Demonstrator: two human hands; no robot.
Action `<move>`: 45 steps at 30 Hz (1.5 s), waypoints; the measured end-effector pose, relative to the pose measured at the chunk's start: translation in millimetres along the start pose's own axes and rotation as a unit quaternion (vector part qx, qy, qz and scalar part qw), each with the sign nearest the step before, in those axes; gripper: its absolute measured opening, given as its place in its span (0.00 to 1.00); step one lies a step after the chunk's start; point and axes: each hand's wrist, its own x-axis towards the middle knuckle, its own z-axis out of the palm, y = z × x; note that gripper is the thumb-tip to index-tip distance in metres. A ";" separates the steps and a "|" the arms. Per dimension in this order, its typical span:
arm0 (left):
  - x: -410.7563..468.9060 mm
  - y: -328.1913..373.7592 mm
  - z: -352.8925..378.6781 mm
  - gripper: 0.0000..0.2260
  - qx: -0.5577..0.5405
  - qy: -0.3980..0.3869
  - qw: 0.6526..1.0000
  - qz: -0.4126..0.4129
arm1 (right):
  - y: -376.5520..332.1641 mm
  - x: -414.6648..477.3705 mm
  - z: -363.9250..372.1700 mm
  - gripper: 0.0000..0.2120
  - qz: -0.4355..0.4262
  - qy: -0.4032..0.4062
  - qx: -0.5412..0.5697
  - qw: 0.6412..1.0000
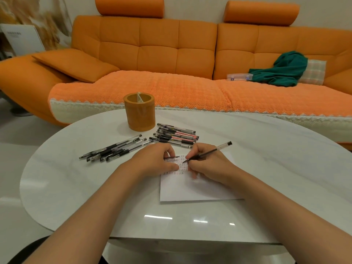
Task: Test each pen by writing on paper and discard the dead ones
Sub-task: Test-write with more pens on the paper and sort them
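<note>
Your right hand (207,164) grips a black pen (209,152) in a writing hold. Its tip is down on the white paper (190,189) among rows of small red and black marks, and its far end points up and away to the right. Your left hand (154,161) rests on the sheet's top left corner just beside the right, fingers curled round a thin dark piece (172,157) — what it is cannot be told. The paper lies near the middle of the white table (266,168). Behind your hands lie the left bunch of pens (114,149) and the right bunch of pens (176,135) — an orange pen cup (140,113) stands beyond them.
</note>
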 end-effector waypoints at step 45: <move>2.8 5.1 1.9 0.21 0.026 -0.007 0.999 -0.022 | 7.0 -3.5 4.2 0.11 -0.059 -0.018 -0.118 0.991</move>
